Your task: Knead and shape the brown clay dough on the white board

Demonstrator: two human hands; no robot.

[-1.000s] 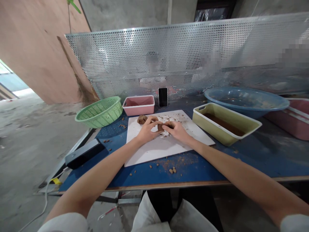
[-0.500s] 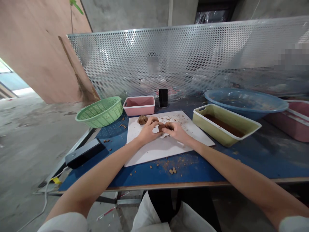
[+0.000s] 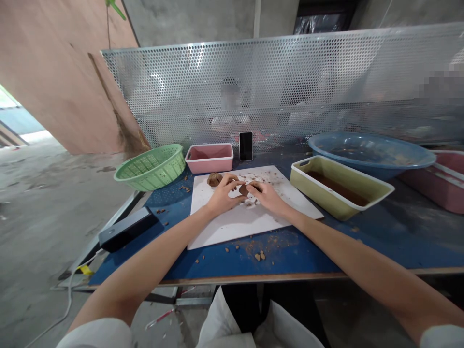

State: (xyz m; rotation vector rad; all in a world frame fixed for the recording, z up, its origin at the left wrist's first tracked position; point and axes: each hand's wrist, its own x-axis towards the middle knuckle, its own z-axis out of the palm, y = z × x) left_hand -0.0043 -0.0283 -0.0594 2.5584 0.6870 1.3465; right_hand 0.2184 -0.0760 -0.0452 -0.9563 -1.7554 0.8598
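Over a white board (image 3: 221, 227), my two hands meet around a small brown lump of what looks like clay (image 3: 244, 190). My left hand (image 3: 222, 197) has its thumb below the lump and its index finger above. From the other side, the bent fingers of my right hand (image 3: 267, 196) press on the lump's right edge and partly hide it. Just behind my left hand sits a larger brown lump (image 3: 214, 179) with a dark crack. Brown crumbs lie scattered over the board, mostly behind and to the right of my hands.
Behind the board stand a pink basket (image 3: 210, 166) and a phone (image 3: 246, 146). A green colander (image 3: 155, 174) and a black box (image 3: 127, 231) are left. To the right are a yellow-green tub (image 3: 326, 195) with brown liquid, a blue basin (image 3: 395, 162) and a pink tub (image 3: 431, 188).
The small lump has been turned between my fingers and now shows a flatter, tilted face. My left thumb and index finger are spread a little wider; the larger lump stays put.
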